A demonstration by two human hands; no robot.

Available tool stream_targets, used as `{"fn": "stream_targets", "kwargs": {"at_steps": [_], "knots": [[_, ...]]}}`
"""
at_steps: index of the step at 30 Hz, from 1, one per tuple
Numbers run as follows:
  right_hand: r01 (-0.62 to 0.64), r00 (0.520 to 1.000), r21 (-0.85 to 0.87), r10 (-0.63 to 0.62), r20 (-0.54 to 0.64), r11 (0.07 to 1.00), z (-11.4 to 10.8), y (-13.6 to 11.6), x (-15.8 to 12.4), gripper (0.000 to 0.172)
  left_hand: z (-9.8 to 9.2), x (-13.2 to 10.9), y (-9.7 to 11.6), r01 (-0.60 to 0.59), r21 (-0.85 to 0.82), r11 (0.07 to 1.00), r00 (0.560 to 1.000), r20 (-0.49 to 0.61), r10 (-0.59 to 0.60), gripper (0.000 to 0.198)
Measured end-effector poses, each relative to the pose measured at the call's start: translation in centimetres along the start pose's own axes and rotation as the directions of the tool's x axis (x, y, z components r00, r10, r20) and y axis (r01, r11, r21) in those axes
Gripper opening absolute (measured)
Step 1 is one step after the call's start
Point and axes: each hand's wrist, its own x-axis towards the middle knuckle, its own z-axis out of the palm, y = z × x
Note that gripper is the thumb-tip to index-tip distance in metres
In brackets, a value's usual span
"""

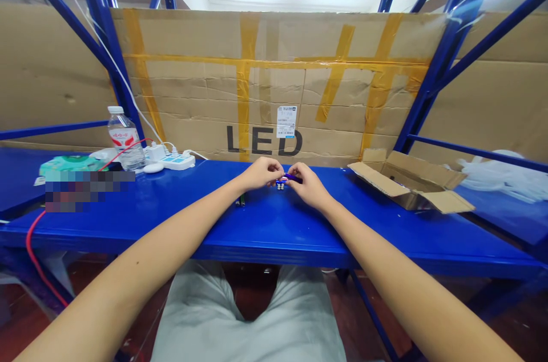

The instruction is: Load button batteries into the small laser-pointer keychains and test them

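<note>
Over the middle of the blue table my left hand (262, 172) and my right hand (309, 184) meet, fingers bent and closed. A small slim purple item (293, 178) is pinched in my right hand, its kind too small to make out. At its left end the fingertips of my left hand close together; what they grip is mostly hidden. Right below the fingertips are a few tiny shiny silver pieces (280, 185). Beside my left wrist lie small dark green stick-like pieces (242, 200), partly covered by the forearm.
An open cardboard box (406, 182) stands on the right of the table (274, 236). Left are a water bottle (126, 142), a green soft pack (72, 167) and a white power strip (177, 161) with plugs and cables. A large cardboard sheet (192, 99) backs the table between blue posts.
</note>
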Motion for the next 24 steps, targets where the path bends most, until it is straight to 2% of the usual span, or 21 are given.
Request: {"fn": "stream_targets", "kwargs": {"at_steps": [3, 8, 11, 15, 18, 21, 24], "knots": [[0.005, 0.999, 0.026, -0.004, -0.034, 1.0, -0.2, -0.3, -0.1, 0.009, 0.2, 0.1, 0.0, -0.005, -0.017, 1.0, 1.0, -0.007, 0.005, 0.008], [-0.017, 1.0, 0.071, 0.017, 0.003, 0.997, -0.8, -0.6, -0.4, 0.009, 0.6, 0.1, -0.3, -0.011, -0.05, 0.999, 1.0, 0.026, 0.013, 0.009], [-0.03, 0.999, 0.015, 0.029, 0.036, 0.999, -1.1, -0.7, -0.5, 0.009, 0.9, 0.0, -0.5, -0.033, -0.052, 0.998, 0.999, 0.028, 0.034, 0.009], [-0.032, 0.996, -0.09, 0.039, 0.079, 0.995, -1.2, -0.9, -0.4, 0.018, 1.2, 0.0, -0.3, -0.044, -0.01, 0.999, 0.999, 0.001, 0.044, 0.009], [-0.05, 0.991, -0.105, 0.062, 0.118, 0.993, -1.0, -0.8, -0.4, 0.023, 1.4, -0.1, -0.3, -0.06, 0.025, 0.998, 0.998, -0.008, 0.06, 0.008], [-0.052, 0.995, -0.049, 0.056, 0.086, 0.997, -0.7, -0.5, -0.5, 0.008, 1.3, -0.1, -0.3, -0.061, 0.025, 0.998, 0.998, 0.002, 0.061, 0.007], [0.003, 0.999, -0.049, -0.001, 0.044, 0.999, -0.6, -0.3, -0.7, 0.02, 1.1, -0.1, -0.2, -0.044, 0.002, 0.999, 0.999, 0.012, 0.044, 0.008]]}}
